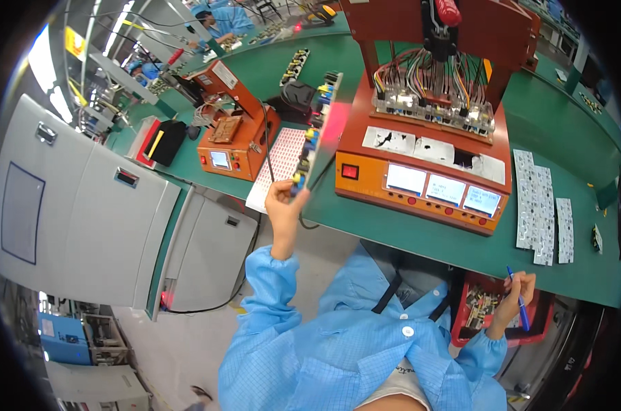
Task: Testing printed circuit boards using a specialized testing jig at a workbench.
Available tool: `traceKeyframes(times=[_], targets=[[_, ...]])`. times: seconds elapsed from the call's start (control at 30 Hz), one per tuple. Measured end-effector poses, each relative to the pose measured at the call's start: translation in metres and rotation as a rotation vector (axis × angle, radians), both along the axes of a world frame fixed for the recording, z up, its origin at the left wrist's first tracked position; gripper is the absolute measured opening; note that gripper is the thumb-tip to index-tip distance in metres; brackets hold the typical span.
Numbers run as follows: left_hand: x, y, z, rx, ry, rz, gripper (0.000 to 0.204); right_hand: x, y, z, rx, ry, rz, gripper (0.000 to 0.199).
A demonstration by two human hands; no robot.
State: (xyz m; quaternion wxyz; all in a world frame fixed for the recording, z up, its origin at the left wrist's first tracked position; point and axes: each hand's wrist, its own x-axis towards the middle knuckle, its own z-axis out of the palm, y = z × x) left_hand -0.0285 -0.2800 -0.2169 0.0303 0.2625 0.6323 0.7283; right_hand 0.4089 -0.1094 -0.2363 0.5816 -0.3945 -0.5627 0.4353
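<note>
Head view: left hand (283,209) pinching lower end of populated circuit-board strip (315,137) between thumb and fingers — strip slanting up and away from hand. Just beyond hand, red-marked sheet (281,159); farther left, small orange machine (245,152). Right of hand, large orange machine (356,193) with lit screens. Right hand (518,293) curled round blue pen (525,318) — pale board panels (535,205) beyond, red bin (544,316) below.
</note>
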Motion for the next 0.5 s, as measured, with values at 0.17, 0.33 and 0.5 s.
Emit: traceKeyframes(times=[0.17, 0.33, 0.5], targets=[[-0.039, 0.033, 0.008, -0.058, -0.267, 0.049, 0.028, 0.004, -0.006, 0.002, 0.008, -0.038, -0.001, 0.019], [-0.068, 0.044, -0.015, -0.364, -0.208, 0.216, 0.041, 0.020, -0.008, -0.008, -0.008, -0.006, -0.049, 0.016], [-0.062, 0.044, -0.010, -0.465, -0.262, 0.252, 0.043, 0.025, -0.003, -0.017, -0.054, -0.027, -0.087, 0.015]])
